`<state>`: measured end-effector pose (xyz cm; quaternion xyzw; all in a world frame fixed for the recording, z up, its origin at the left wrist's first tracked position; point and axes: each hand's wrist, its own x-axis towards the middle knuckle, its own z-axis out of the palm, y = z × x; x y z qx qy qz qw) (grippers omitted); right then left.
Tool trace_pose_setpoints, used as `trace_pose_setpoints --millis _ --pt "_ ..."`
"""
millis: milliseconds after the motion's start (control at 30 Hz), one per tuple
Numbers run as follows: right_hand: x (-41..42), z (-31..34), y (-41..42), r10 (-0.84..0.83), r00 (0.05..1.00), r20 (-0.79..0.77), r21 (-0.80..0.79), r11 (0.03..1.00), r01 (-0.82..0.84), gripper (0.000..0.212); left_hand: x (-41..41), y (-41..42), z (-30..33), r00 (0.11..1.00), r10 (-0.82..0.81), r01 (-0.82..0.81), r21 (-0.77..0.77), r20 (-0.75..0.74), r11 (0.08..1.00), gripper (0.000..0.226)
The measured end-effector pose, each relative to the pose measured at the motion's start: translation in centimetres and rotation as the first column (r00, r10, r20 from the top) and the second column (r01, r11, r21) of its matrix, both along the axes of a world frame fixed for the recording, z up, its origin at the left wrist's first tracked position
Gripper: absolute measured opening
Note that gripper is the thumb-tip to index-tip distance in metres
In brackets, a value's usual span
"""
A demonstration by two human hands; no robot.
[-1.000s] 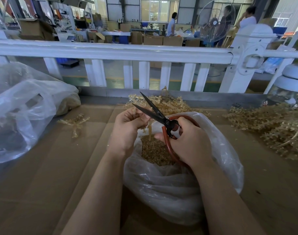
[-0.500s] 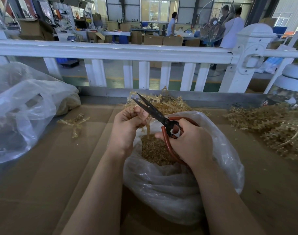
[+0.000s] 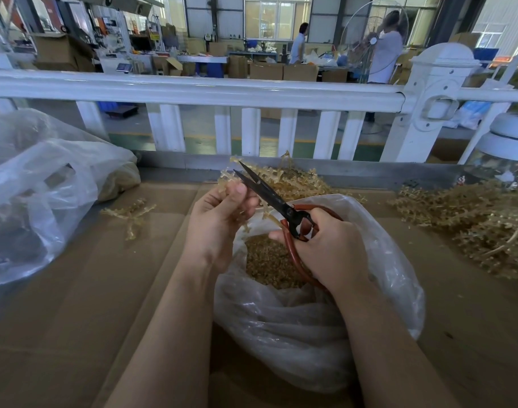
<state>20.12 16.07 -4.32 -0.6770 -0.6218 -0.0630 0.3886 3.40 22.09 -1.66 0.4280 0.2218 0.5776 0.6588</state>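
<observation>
While the trimming looks to be somewhere mid-course, with both cut and uncut stock on hand, the items stand as follows.

1. Cardboard-covered table (image 3: 75, 319), filling the lower frame.
2. Large clear bag (image 3: 40, 201), left edge; contents unclear.
3. Open collecting bag (image 3: 296, 334), lower centre, holding a shallow bed of clipped bits (image 3: 266, 260). This is the work done so far.
4. Uncut heap (image 3: 472, 225), right edge, the largest; a good deal appears left to do.
5. Rear heap (image 3: 296, 181), centre, just behind the bag.
6. Right hand (image 3: 331, 251), fingers curled through the red loops of the scissors (image 3: 269, 195), whose blades stand narrowly parted and point to the upper left.
7. Left hand (image 3: 219, 219), fingers and thumb pinching the sprig (image 3: 231, 178) beside the blades, above the bag mouth.
8. Loose sprig (image 3: 131, 213), left of centre, untouched.
</observation>
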Motion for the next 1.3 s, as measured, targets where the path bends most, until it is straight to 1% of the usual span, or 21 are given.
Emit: trace_pose_setpoints --millis 133,233,333,467,567,667,767,867,967,1067,1100,1167,1300 --pt "-0.2 0.1 -0.1 -0.004 1.0 -0.003 0.01 1.0 0.004 0.077 -0.1 0.0 0.0 0.999 0.039 -0.039 -0.006 -0.007 0.999 0.004" --pt "-0.3 0.2 -0.2 -0.024 1.0 0.016 0.059 0.998 0.023 0.075 -0.2 0.1 0.0 0.999 0.047 -0.047 -0.005 -0.009 0.999 0.006" --pt "-0.3 0.3 -0.3 -0.031 0.998 0.048 0.103 0.994 0.026 0.081 -0.1 0.2 -0.2 0.995 0.068 -0.065 0.05 -0.074 0.997 0.008" --pt "-0.2 0.1 -0.1 -0.045 0.996 0.076 0.081 0.996 0.039 0.081 0.2 0.5 -0.6 0.98 0.132 -0.117 0.106 -0.148 0.988 0.011" --pt "-0.1 -0.1 0.0 -0.034 0.996 0.077 0.06 0.998 0.029 0.08 0.1 0.7 -0.9 0.978 0.127 -0.105 0.135 -0.166 0.985 0.017" --pt "0.0 -0.3 0.1 -0.035 0.997 0.069 0.062 0.998 0.031 0.073 0.1 0.7 -1.0 0.972 0.103 -0.068 0.166 -0.209 0.984 0.026" --pt "0.1 -0.4 0.2 -0.051 0.995 0.089 0.057 0.997 0.046 0.059 0.1 0.7 -1.0 0.969 0.085 -0.047 0.165 -0.232 0.985 0.039" --pt "0.1 -0.4 0.3 -0.061 0.993 0.1 0.054 0.997 0.056 0.052 0.1 0.7 -1.0 0.973 0.062 -0.028 0.153 -0.222 0.988 0.042" --pt "-0.1 -0.3 0.2 -0.061 0.995 0.083 0.067 0.996 0.055 0.05 0.1 0.6 -0.9 0.979 0.036 -0.012 0.122 -0.2 0.992 0.037" --pt "-0.1 -0.3 0.1 -0.072 0.995 0.064 0.078 0.995 0.067 0.053 0.2 0.3 -0.6 0.986 -0.004 0.021 0.099 -0.164 0.995 0.018" --pt "-0.1 -0.3 0.1 -0.076 0.995 0.06 0.077 0.994 0.071 0.055 0.3 0.2 -0.5 0.991 -0.031 0.043 0.094 -0.132 0.995 0.015" --pt "-0.1 -0.3 0.1 -0.086 0.994 0.063 0.064 0.995 0.082 0.058 0.4 0.0 -0.4 0.994 -0.069 0.077 0.095 -0.082 0.992 0.016" --pt "0.0 -0.4 0.2 -0.073 0.995 0.074 0.068 0.995 0.068 0.056 0.2 0.1 -0.5 0.992 -0.043 0.054 0.099 -0.116 0.994 0.013"
